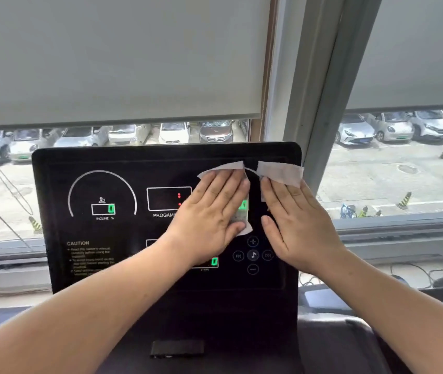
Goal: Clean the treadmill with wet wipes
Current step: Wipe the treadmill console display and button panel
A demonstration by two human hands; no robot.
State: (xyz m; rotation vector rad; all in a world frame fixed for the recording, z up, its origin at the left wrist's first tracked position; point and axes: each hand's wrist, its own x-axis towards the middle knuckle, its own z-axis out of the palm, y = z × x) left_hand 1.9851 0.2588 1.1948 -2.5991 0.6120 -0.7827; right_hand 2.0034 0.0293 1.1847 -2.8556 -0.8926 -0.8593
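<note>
Your forearms (93, 319) reach up to the treadmill console (107, 163), upper right: left grip (209, 209) flat, fingers straight, pressing the left wipe (225, 168), right grip (296, 225) likewise on the right wipe (282, 172). Keep pressure even, overlap passes, and go lightly over the buttons (252, 255)

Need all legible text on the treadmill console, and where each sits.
"INCLINE %": under the left dial of the console.
"0": green, in the incline box.
"PROGAM/": under the middle display; the rest is hidden by the left hand.
"CAUTION": lower-left heading; lines beneath too blurred.
"0": green lower digit; caption beneath too small.
Round buttons: plus, minus, note, skip icons only.
</note>
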